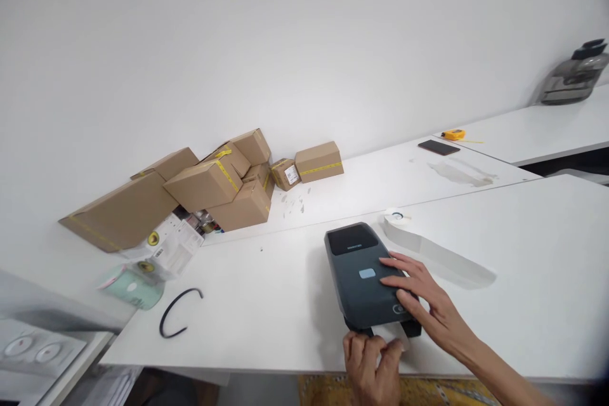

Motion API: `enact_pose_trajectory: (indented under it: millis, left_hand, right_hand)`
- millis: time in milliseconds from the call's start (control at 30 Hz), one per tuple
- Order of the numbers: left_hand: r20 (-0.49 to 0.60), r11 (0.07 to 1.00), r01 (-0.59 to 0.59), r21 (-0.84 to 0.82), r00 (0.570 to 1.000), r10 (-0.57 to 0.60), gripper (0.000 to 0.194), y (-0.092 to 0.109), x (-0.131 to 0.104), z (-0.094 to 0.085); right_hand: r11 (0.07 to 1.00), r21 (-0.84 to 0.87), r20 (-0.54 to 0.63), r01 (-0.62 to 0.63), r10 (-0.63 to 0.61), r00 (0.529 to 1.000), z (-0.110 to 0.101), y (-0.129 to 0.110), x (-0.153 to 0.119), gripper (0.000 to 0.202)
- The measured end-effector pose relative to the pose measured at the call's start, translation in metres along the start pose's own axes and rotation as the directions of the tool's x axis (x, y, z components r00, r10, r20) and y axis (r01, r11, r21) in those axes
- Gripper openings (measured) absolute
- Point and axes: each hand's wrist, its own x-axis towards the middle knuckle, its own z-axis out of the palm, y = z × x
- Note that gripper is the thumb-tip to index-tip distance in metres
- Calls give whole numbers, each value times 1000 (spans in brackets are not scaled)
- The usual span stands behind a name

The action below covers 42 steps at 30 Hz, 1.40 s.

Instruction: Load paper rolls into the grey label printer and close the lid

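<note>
A dark grey label printer [361, 276] stands near the front edge of the white table. A short white paper label [391, 332] sticks out from its near end. My left hand [372, 365] is closed at that end, its curled fingers on the label. My right hand [425, 295] lies open on the printer's lid, fingers spread near a light blue button [367, 273]. Behind the printer, a roll of white label paper [396, 217] rests with a long strip [445, 259] unrolled to the right.
Several cardboard boxes [240, 205] are stacked against the wall at left. A black curved band [166, 317] and a mint-green container [136, 287] lie at the left. Further back are a dark phone [438, 148], a yellow tape measure [453, 134] and a large bottle [573, 79].
</note>
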Motion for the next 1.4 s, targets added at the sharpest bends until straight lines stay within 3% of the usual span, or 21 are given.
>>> enact_pose_trajectory:
  millis: [233,700,1000,1100,1167,1200,1233,1267,1333,1367,1400]
  left_hand:
    - [17,998,-31,59,999,30,21,1,-10,-5]
    - [58,998,-10,68,998,6,25,9,-8,0]
    - [104,1000,6,23,995,-8,32,4,-15,-2]
    - [58,997,72,-24,996,-71,29,5,-23,-4]
    - [53,971,220,-89,975,-216,22,5,-25,-8]
    - [70,934,336,-122,941,-330,21,4,-23,-9]
    - [98,868,472,-153,881,-462,26,2,-21,-11]
    - [134,768,613,-184,790,-598,36,0,-17,-11]
    - [266,486,840,-242,539,-799,58,-5,-6,-10]
    - [344,344,902,-261,420,-840,67,-8,-1,-8]
    - [413,228,935,-272,327,-850,73,-10,4,-5]
  right_hand:
    - [997,-58,-18,-41,40,999,15,2,-33,31]
    - [997,-52,-71,-54,50,996,15,0,-25,27]
    - [995,-42,-118,-90,85,989,30,10,-41,29]
    - [997,-24,-139,-69,65,988,34,14,-44,29]
    - [998,-13,-160,-63,60,985,36,15,-45,29]
    - [998,-7,-170,-68,66,983,37,15,-46,29]
    - [997,3,-178,-80,79,981,38,14,-46,30]
    - [995,19,-185,-101,102,977,40,13,-47,30]
    - [981,70,-188,-181,191,963,44,10,-50,31]
    - [965,104,-187,-242,258,948,47,9,-51,33]
    - [939,142,-184,-313,336,924,49,8,-53,37]
